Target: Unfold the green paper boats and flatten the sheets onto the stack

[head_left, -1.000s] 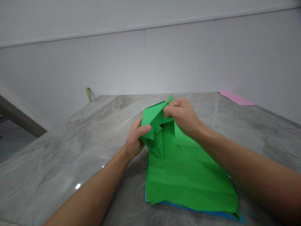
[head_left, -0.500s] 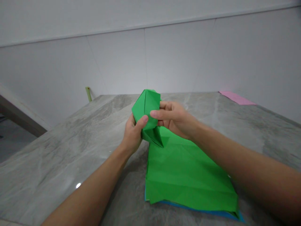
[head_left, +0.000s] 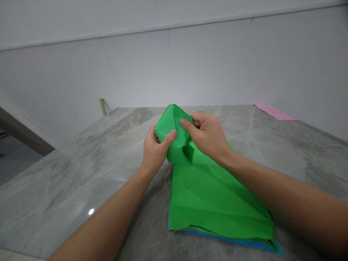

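A sheet of green origami paper is folded into a rounded, pocket-like bulge [head_left: 174, 134] at its far end, held up above the table. My left hand [head_left: 155, 150] grips the bulge from the left, thumb across its front. My right hand [head_left: 207, 134] presses on it from the right, thumb on top. The sheet's creased flat part [head_left: 217, 203] trails toward me on the table, resting on a blue sheet [head_left: 231, 240] that shows only along the near edge.
The grey marble tabletop [head_left: 67, 181] stretches out on both sides, its far edge against a white panelled wall [head_left: 174, 65]. A pink paper sheet [head_left: 274, 111] lies at the far right corner. A small yellow-green post [head_left: 102, 106] stands beyond the far left edge.
The folded green part has closed into a rounder, more compact bulge and sits slightly lower. My right hand has moved up onto it, its fingers curling over the top, and both hands have drawn closer.
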Demonstrator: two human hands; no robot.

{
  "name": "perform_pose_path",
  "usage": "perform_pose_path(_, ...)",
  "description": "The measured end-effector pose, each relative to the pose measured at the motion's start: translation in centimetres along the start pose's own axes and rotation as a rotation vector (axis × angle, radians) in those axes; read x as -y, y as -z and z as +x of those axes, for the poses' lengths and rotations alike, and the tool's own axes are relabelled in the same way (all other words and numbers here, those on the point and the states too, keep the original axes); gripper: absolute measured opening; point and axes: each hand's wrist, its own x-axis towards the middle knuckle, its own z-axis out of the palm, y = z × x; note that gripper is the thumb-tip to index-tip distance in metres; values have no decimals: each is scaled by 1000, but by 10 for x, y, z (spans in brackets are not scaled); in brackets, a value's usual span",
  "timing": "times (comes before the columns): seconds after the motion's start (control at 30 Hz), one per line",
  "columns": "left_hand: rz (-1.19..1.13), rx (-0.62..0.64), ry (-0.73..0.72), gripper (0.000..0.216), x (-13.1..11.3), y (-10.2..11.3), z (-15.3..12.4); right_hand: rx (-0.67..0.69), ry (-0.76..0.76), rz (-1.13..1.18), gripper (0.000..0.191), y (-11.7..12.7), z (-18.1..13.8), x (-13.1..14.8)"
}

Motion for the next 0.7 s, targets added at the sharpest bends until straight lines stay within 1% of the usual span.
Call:
perform_pose_path(0.17, -82, 58, 5, 38, -3, -4, -2, -99, 22, -72, 33, -1, -1, 0)
perform_pose_path(0.27, -174, 137, 37, 37, -4, -6, -5, -180, 87, -156, 32, 0, -1, -1)
perform_pose_path(0.33, -235, 209, 84, 41, -4, -8, -9, -209, 114, -191, 30, 1, 1, -4)
perform_pose_path(0.4, -272, 264, 147, 45, -4, -10, -12, -185, 119, -212, 29, 4, 3, -5)
perform_pose_path(0.43, -287, 271, 176, 47, -5, -10, -12, -164, 119, -223, 29, 5, 4, -5)
perform_pose_path(0.57, -348, 222, 270, 46, -11, -10, -12, -104, 117, -280, 33, 13, 9, -1)
perform_pose_path(0.7, -379, 242, 358, 41, -16, -10, -11, -76, 113, -297, 36, 17, 10, 3)
